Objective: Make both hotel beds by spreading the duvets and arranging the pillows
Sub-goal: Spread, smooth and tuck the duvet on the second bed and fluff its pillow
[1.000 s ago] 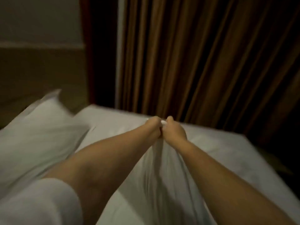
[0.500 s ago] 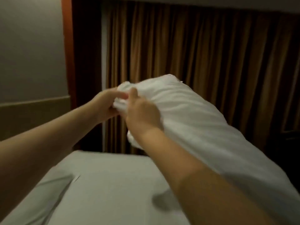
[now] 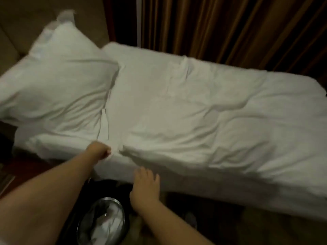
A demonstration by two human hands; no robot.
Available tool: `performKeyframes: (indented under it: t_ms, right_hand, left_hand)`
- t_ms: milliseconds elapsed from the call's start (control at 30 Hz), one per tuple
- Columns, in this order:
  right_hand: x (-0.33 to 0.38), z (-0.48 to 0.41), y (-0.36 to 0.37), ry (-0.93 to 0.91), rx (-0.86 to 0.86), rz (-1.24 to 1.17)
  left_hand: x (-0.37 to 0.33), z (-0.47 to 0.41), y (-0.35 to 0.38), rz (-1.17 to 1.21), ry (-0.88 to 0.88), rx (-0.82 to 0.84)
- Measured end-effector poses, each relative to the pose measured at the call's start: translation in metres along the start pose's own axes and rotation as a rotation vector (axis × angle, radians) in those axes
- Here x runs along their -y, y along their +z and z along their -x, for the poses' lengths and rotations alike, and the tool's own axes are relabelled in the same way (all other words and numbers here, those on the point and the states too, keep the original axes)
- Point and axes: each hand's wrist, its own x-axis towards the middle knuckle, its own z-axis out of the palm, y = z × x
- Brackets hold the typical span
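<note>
A white duvet [image 3: 203, 110] lies spread and wrinkled over the bed, from the pillows to the right end. Two white pillows [image 3: 58, 85] are stacked at the head on the left. My left hand [image 3: 100, 150] grips the duvet's near top corner at the bed's front edge, fingers curled into the cloth. My right hand [image 3: 144, 186] hovers with spread fingers just below the bed's near edge, by the hanging duvet side, holding nothing.
Brown curtains [image 3: 230, 27] hang right behind the bed. A round metal bin [image 3: 101, 221] with white paper in it stands on the dark floor between my arms. A padded headboard [image 3: 16, 23] sits behind the pillows.
Both hands held the duvet bunched up in the air; now it lies flat over the bed. My right hand has let go and my left keeps one corner.
</note>
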Motion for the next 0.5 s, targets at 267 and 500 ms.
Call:
performKeyframes:
  t_ms: [267,500]
  right_hand:
    - [-0.01,0.026,-0.026,0.065,-0.148,0.006]
    - [-0.108,0.056,-0.102,0.15,-0.212,-0.066]
  left_hand:
    - [0.025,0.069,0.048,-0.104,0.001,0.127]
    - [-0.062,0.143,0.131,-0.726,0.414,0.072]
